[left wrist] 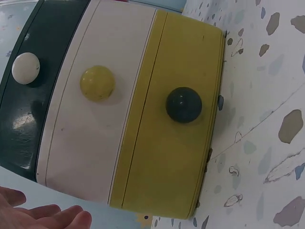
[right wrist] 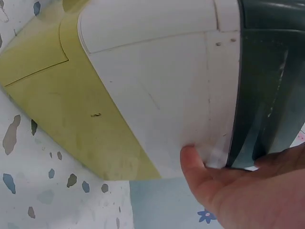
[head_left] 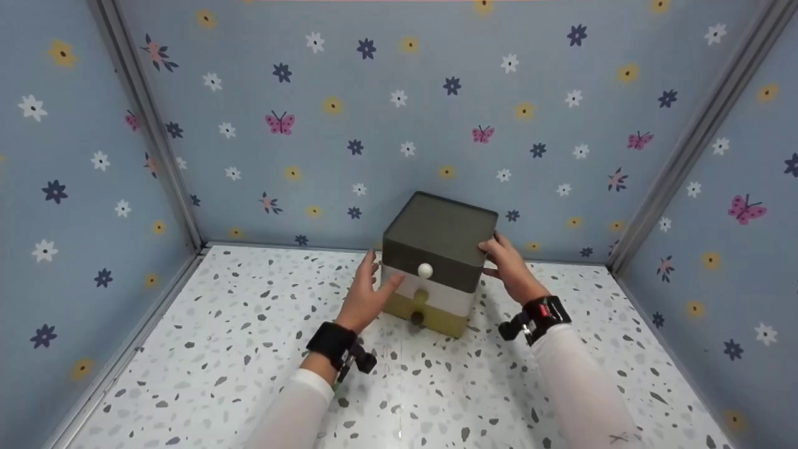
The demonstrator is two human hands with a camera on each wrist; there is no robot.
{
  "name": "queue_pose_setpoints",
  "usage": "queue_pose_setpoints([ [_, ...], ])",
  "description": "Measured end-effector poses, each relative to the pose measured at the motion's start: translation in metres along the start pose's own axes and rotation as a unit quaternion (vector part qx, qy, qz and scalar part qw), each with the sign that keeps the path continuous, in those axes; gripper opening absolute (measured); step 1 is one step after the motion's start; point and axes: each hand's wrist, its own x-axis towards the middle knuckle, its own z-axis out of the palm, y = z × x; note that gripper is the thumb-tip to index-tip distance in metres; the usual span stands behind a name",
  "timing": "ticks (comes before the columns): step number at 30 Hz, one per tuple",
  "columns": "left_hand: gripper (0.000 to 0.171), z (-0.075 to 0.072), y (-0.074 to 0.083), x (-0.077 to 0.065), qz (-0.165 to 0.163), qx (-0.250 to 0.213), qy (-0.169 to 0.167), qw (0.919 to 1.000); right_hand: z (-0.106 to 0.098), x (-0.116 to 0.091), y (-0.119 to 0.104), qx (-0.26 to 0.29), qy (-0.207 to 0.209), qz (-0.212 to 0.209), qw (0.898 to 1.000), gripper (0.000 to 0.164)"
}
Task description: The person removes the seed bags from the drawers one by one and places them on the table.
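A small three-tier drawer box [head_left: 439, 231] stands on the speckled surface, turned at an angle. Its top tier is dark green with a white knob [left wrist: 25, 68], the middle one white with a yellow knob [left wrist: 97, 83], the lowest yellow with a dark green knob [left wrist: 184, 105]. All three drawers appear closed. Beside the box's left side is my left hand [head_left: 366, 296], fingers extended and thumb toward the front. My right hand [head_left: 512, 268] touches the right side near the rear, one fingertip on the white tier and others along the green one.
A blue wall [head_left: 374, 125] printed with flowers and butterflies rises close behind the box. Side panels [head_left: 735, 262] with the same print flank the white speckled tabletop [head_left: 249, 324]. Grey metal posts [head_left: 679, 156] stand at the corners.
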Motion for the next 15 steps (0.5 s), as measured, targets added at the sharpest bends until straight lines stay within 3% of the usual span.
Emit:
queue_pose_setpoints([
  [9, 0.102, -0.0016, 0.006, 0.0007, 0.022, -0.046, 0.007, 0.9987, 0.0034, 0.0069, 0.0053, 0.023, -0.027, -0.01, 0.999, 0.08],
  [15, 0.1, -0.0015, 0.01, 0.0015, 0.043, -0.028, 0.015, 0.9986, 0.0058, 0.0091, 0.0072, 0.026, -0.057, -0.012, 0.998, 0.075],
])
